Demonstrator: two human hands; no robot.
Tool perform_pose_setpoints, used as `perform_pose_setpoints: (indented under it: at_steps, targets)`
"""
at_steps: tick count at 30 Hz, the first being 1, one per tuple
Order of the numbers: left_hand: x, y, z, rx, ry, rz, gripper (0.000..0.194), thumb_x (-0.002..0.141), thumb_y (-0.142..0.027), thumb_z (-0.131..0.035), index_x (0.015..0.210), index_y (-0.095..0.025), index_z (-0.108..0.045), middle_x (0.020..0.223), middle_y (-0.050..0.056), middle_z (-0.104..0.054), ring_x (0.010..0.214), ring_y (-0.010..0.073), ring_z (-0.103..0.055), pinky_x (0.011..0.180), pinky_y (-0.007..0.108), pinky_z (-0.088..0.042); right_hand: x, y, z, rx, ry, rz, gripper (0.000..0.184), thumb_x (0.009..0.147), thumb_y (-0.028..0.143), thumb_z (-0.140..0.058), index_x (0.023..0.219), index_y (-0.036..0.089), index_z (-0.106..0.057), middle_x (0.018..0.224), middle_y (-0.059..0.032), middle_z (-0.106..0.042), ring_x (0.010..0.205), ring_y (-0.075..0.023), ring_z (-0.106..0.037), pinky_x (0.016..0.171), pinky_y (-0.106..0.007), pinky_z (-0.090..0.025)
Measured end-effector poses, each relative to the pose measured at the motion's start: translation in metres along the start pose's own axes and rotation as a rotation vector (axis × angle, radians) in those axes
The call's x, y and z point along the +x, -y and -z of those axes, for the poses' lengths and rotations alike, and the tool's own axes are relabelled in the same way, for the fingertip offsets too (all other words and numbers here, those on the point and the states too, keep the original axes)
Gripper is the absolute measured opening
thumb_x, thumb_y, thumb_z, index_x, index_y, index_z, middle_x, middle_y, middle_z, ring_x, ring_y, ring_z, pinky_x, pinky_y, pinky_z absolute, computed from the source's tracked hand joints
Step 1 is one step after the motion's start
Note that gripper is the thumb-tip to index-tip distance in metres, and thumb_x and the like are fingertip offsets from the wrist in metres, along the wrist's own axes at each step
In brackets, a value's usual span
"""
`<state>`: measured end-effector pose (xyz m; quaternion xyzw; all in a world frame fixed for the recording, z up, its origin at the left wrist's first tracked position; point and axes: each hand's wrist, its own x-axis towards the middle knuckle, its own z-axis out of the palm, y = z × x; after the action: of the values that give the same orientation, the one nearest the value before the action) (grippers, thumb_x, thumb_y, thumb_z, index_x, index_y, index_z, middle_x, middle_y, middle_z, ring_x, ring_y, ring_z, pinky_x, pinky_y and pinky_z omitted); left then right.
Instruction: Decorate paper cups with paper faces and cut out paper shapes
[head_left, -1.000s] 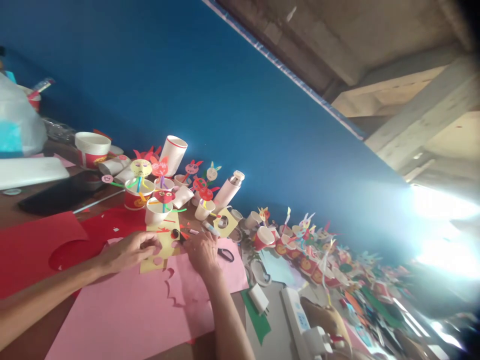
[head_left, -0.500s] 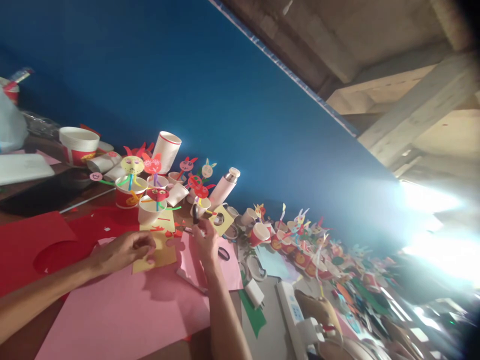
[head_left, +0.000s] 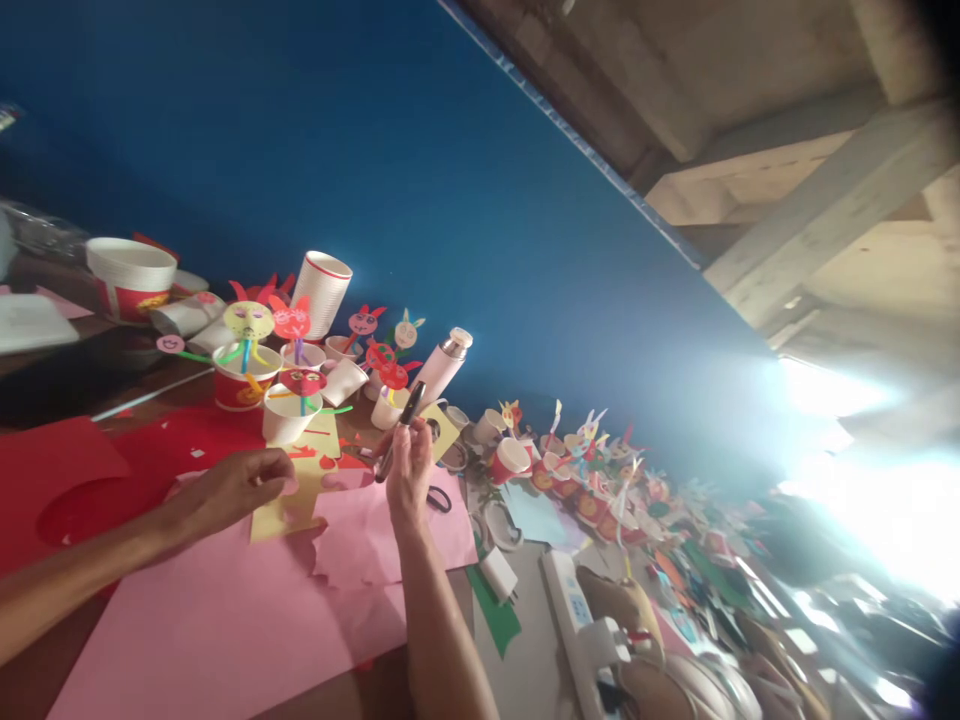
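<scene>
My right hand point(head_left: 409, 470) is closed round a black marker pen point(head_left: 411, 404), which slants up between thumb and fingers. Below that hand lie torn-edged pink paper point(head_left: 356, 535) and a black loop, perhaps a scissors handle point(head_left: 439, 499). My left hand point(head_left: 244, 482) hovers over yellow paper point(head_left: 276, 513), its fingers curled together. Something small and pinkish shows at its fingertips, too unclear to name. A large pink sheet point(head_left: 225, 625) spreads beneath both forearms. Just beyond the hands stands a paper cup point(head_left: 291, 415) with a red paper face point(head_left: 303, 382) on it.
Red paper point(head_left: 60, 460) covers the left side. Several decorated cups line the blue wall, with a pink thermos point(head_left: 442, 367) and a stack of white cups point(head_left: 325, 297) among them. To the right are a white charger point(head_left: 499, 574), a power strip point(head_left: 568, 620) and more paper crafts.
My right hand has turned, and the pen now shows at more of its length. The torn-edged pink paper has shifted left. My left hand stays curled; the view has swung slightly right.
</scene>
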<state>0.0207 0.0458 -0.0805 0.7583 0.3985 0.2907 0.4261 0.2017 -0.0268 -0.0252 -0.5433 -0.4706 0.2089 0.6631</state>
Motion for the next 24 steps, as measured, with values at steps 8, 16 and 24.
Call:
perform_pose_setpoints:
  at_steps: [8, 16, 24]
  targets:
    - [-0.005, -0.007, -0.001, -0.198, 0.098, 0.059, 0.027, 0.071, -0.044, -0.051, 0.069, -0.018, -0.053, 0.056, -0.006, -0.042, 0.055, 0.0089, -0.034, 0.052, 0.017, -0.026, -0.042, -0.016, 0.000, 0.038, 0.209, -0.136, 0.035, 0.092, 0.026, -0.039, 0.126, 0.024, -0.037, 0.072, 0.0052, -0.058, 0.038, -0.0043, -0.049, 0.038, -0.016, -0.038]
    - [-0.006, -0.015, 0.005, -0.380, 0.171, 0.090, 0.029, 0.070, -0.042, -0.062, 0.080, -0.016, -0.056, 0.068, -0.004, -0.053, 0.064, 0.0109, -0.048, 0.058, 0.018, -0.035, -0.054, -0.007, 0.011, 0.062, 0.327, -0.083, 0.033, 0.092, 0.033, -0.040, 0.119, 0.022, -0.053, 0.105, -0.0068, -0.061, 0.062, -0.0112, -0.065, 0.054, -0.024, -0.052]
    - [-0.013, -0.013, 0.009, -0.416, 0.239, 0.029, 0.031, 0.073, -0.042, -0.062, 0.087, -0.015, -0.055, 0.070, -0.001, -0.057, 0.058, 0.0103, -0.050, 0.050, 0.019, -0.036, -0.060, -0.009, 0.003, 0.044, 0.212, -0.041, 0.033, 0.083, 0.028, -0.059, 0.108, 0.025, -0.037, 0.098, -0.0068, -0.068, 0.082, -0.0179, -0.067, 0.072, -0.035, -0.053]
